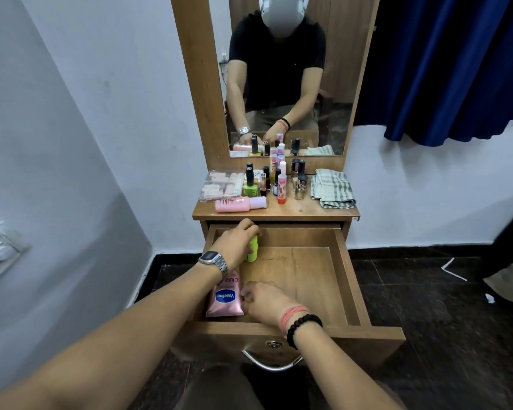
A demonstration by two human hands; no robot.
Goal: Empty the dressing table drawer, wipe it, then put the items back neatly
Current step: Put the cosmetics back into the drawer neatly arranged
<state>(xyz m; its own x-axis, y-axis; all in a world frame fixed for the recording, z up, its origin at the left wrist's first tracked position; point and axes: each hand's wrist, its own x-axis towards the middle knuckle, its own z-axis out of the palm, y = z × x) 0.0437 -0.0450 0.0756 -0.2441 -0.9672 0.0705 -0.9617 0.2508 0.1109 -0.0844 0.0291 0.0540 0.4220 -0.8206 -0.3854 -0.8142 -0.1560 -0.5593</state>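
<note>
Drawer point(350, 279) pulled out, right half bare wood. Left hand point(236, 242) grips green bottle point(253, 250) at back-left corner; right hand point(264, 301) curled, fingertips touching pink tube point(224, 297) along left wall

Tube point(225, 297) is laid in the drawer's point(348, 279) front left corner, small bottle point(252, 250) behind it; folded cloth point(333, 187) is parked right of the bottles point(279, 182) on the tabletop point(293, 210).

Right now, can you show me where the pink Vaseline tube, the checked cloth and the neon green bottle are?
Pink Vaseline tube point(225, 297): head view, on its blue label.
Folded grey-and-white checked cloth point(333, 187): head view, middle of its top fold.
Neon green bottle point(252, 250): head view, on its body below the left hand.
</note>
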